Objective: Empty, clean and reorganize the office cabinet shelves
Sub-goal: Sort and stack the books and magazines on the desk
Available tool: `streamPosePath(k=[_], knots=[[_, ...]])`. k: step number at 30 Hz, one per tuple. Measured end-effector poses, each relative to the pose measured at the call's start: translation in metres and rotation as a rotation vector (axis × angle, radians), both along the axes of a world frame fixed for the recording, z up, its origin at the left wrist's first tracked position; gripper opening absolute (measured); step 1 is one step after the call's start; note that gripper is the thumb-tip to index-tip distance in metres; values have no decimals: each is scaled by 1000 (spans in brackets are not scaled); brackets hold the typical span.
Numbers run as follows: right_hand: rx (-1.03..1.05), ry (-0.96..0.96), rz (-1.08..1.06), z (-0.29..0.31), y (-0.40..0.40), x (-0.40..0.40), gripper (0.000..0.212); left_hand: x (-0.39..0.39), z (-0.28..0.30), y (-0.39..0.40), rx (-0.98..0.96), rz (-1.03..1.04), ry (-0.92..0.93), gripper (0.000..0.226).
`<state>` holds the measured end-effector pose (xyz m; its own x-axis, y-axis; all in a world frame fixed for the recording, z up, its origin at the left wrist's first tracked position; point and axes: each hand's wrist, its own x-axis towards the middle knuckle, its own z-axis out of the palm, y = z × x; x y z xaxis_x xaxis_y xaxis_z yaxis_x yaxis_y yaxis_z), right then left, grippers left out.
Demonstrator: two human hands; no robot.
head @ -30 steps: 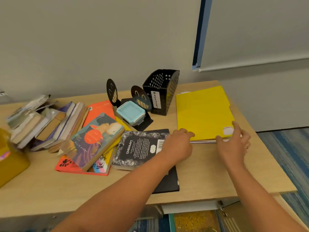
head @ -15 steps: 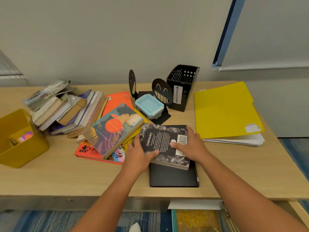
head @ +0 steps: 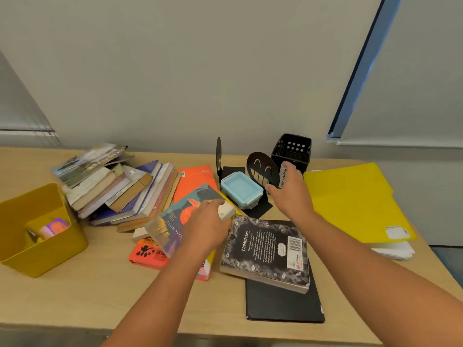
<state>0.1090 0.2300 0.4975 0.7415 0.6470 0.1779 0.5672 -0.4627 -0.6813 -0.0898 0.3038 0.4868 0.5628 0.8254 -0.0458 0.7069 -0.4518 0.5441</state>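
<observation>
Currently our left hand (head: 205, 229) grips the teal paperback (head: 175, 221); right hand (head: 290, 194), at 2 o'clock, clasps the smiley bookend (head: 260, 169).

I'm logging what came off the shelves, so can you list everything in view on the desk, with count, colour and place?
desk: 1, light wood, against the grey wall
bin: 1, yellow, far left, small items inside
book pile: 1 slumped pile, mixed colours, right of the bin
teal novel: 1, teal and orange, centre, atop orange books
Unbirthday book: 1, black and grey, on a black folder
bookends: 2, black, smiling faces, at the back
lidded box: 1, pale blue, between the bookends
basket: 1, black, labelled, back right
yellow folder: 1, right, over white papers
left hand: on the teal novel
right hand: at the nearer bookend
</observation>
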Motion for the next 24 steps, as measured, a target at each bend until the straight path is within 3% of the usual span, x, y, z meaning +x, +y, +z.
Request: streamPosePath(k=[5, 12, 17, 24], knots=[[-46, 100, -69, 5, 38, 14, 70, 5, 15, 38, 24, 11, -157, 47], [-330, -1, -30, -5, 48, 20, 22, 24, 6, 69, -17, -36, -188, 47], [-343, 17, -77, -19, 36, 22, 24, 42, -6, 87, 6, 23, -261, 61], [-340, -272, -31, -7, 41, 9, 28, 72, -6, 133, -110, 76, -241, 74]])
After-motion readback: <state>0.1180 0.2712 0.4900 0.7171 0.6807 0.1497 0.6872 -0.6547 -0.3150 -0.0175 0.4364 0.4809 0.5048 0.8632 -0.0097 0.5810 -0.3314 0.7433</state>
